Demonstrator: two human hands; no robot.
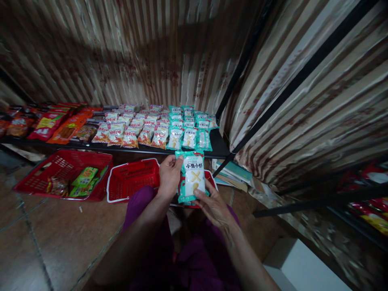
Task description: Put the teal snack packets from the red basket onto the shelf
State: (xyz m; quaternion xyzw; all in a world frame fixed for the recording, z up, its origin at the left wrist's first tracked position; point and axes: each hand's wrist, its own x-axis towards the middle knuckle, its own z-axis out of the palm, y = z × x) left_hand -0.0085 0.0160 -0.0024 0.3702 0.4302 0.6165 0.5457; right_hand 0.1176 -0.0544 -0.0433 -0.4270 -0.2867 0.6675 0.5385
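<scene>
Both my hands hold a teal and white snack bag (194, 178) upright in front of my knees, its printed face toward me. My left hand (170, 174) pinches the bag's upper left edge with the thumb in front. Fingers of my right hand (214, 202) grip its lower right corner, the thumb lying on the front. Just beyond, rows of matching teal snack bags (189, 137) lie on a black shelf (220, 143). Left of these are red and white snack bags (130, 136). Under the held bag, a red basket (211, 178) is partly hidden by my hands.
Two more red baskets stand on the tiled floor: a white-rimmed one (133, 178) and a larger one (36, 173) with green packets (86, 176). Orange packets (65, 131) lie farther left on the shelf. Black posts (273, 95) slant at right, near a white box (309, 266).
</scene>
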